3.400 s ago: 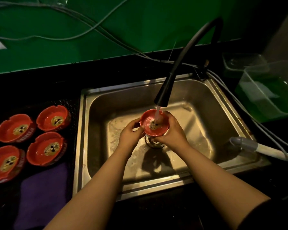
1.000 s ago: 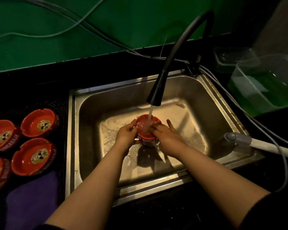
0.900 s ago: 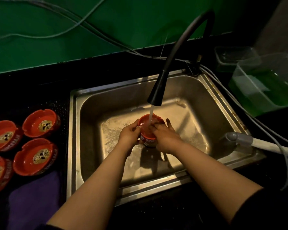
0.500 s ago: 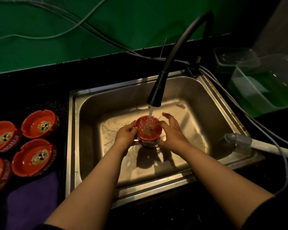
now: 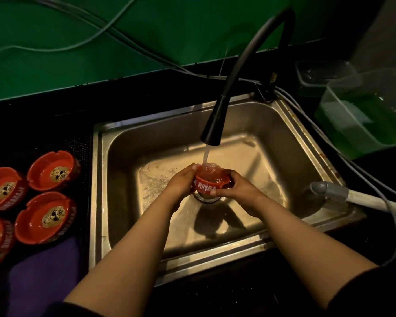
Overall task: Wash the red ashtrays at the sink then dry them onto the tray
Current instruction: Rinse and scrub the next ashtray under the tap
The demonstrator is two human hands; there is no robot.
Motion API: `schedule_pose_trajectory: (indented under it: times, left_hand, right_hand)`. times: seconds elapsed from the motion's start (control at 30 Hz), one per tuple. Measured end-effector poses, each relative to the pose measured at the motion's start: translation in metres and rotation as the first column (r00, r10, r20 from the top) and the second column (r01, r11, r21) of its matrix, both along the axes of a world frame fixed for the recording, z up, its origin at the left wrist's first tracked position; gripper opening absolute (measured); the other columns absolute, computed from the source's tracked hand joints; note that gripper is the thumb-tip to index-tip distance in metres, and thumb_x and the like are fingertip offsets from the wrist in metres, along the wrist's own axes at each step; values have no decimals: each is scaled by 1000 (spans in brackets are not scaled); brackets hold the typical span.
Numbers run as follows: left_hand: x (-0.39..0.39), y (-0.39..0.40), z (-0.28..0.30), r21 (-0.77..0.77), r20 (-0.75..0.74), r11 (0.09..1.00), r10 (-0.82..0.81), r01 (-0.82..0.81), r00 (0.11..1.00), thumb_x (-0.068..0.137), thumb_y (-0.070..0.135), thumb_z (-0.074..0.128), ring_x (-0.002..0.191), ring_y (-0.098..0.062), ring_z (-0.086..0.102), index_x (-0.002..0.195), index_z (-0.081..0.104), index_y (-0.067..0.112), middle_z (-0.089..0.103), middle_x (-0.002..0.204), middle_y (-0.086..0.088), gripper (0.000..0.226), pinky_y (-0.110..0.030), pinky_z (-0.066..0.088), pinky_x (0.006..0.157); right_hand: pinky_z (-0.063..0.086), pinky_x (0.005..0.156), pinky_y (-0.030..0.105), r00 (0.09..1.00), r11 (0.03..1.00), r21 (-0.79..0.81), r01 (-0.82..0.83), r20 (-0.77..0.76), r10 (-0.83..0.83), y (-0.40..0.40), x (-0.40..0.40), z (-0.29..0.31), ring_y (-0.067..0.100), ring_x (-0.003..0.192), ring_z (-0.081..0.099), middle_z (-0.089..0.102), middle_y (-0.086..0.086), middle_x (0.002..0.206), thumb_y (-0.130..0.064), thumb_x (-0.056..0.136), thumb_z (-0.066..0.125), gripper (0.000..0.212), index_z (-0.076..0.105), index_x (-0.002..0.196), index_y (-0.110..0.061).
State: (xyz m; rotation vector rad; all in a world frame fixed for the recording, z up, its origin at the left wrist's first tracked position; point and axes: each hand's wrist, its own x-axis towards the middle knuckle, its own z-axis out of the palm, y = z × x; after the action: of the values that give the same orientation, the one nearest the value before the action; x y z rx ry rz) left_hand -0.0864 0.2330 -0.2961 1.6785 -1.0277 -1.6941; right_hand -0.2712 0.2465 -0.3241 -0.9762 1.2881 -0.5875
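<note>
Left hand (image 5: 181, 181) and right hand (image 5: 234, 191) both curl round one red ashtray (image 5: 209, 180), fingers wrapped on opposite sides of its wall, left thumb hooked over the rim. The ashtray sits directly under the faucet (image 5: 214, 124), above the drain, bowl up and tipped slightly toward the person so its white lettering faces the camera. Water (image 5: 206, 155) falls into the bowl and fills it.

Step in hand, as judged: rinsing. To do it well, turn the ashtray under the stream so each rim notch and the outer wall gets flushed, then tip it fully to dump the water before lifting it clear of the sink (image 5: 290, 138). Glazed and wet, so probably slippery; a two-sided hold low in the basin limits damage from a drop.

Pose: both forearms reach in from the near edge of the sink, converging under the faucet, wrists bent slightly down.

Left of the sink, on the dark counter (image 5: 44, 124), four more red ashtrays (image 5: 46, 217) stand upright, close together, with a purple cloth (image 5: 44, 277) just nearer the person. Whether they rest on the tray I cannot tell.
</note>
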Motion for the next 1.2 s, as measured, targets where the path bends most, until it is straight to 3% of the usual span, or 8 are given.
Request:
schedule_pose_trajectory:
  times: [0.17, 0.43, 0.57, 0.7, 0.83, 0.93, 1.07, 1.2]
  left_hand:
    - [-6, 3, -4, -75, -6, 997, -6, 5, 1000, 101, 50, 29, 126, -18, 46, 136, 49, 27, 54, 132, 0, 46, -34, 35, 109]
    - [-18, -1, 2, -152, 70, 988, -5, 16, 998, 100, 52, 28, 112, -18, 57, 117, 56, 33, 63, 120, 1, 38, -44, 44, 102]
    - [-16, -7, -5, -102, 181, 995, 15, 3, 983, 97, 53, 38, 105, -28, 62, 106, 60, 28, 67, 114, -6, 35, -51, 48, 96]
    - [-15, -15, -2, -44, 272, 998, 54, -43, 961, 96, 53, 42, 97, -34, 66, 102, 61, 20, 68, 108, -14, 39, -48, 54, 88]
    - [-12, -18, 4, 20, 207, 994, 98, -105, 973, 98, 44, 46, 91, -35, 68, 97, 64, 8, 68, 100, -17, 41, -48, 58, 80]
    - [-11, -19, 5, 52, 222, 991, 112, -126, 969, 96, 49, 48, 86, -36, 69, 82, 64, 9, 70, 97, -20, 45, -49, 58, 79]
    - [-11, -20, 1, 39, 292, 996, 67, -82, 954, 94, 55, 46, 79, -35, 71, 83, 67, 10, 72, 91, -18, 51, -46, 59, 77]
    - [-13, -15, -3, -98, 459, 992, -24, 77, 888, 100, 47, 34, 105, -35, 63, 120, 61, 18, 65, 120, -13, 44, -41, 51, 94]
  right_hand:
    - [51, 89, 30, 962, 979, 187, 75, 243, -120, 0, 1, 7, 25, 106, 64, 68, 13, 116, -29, 81, 69, 54, 55, 127, -4]
    - [59, 66, 36, 924, 901, 420, 106, 293, -245, -5, 4, 25, 34, 104, 63, 63, 19, 117, -64, 87, 44, 64, 54, 121, -11]
    - [56, 81, 53, 889, 864, 470, 183, 297, -350, -7, 8, 26, 40, 112, 57, 58, 20, 120, -58, 91, 44, 57, 52, 120, -10]
    - [53, 85, 58, 942, 951, 201, 237, 192, -275, -7, 19, 18, 39, 118, 52, 44, 15, 139, -32, 95, 56, 47, 35, 137, -29]
    - [44, 105, 39, 983, 989, -148, -3, -185, -24, -2, 13, 14, 20, 125, 48, 44, -1, 141, -23, 65, 87, 104, 22, 144, -40]
    - [30, 115, 33, 954, 964, -239, -117, -297, 41, -6, 13, 15, 14, 137, 34, 28, -4, 153, -23, 52, 94, 130, 9, 151, -33]
    - [32, 110, 26, 919, 943, -295, -155, -394, 28, -8, 13, 20, 13, 135, 35, 29, -5, 150, -22, 48, 95, 128, 18, 150, -28]
    - [36, 106, 22, 936, 925, -373, -72, -345, -66, -2, 16, 28, 8, 122, 43, 36, -6, 136, -19, 47, 95, 110, 34, 138, -27]
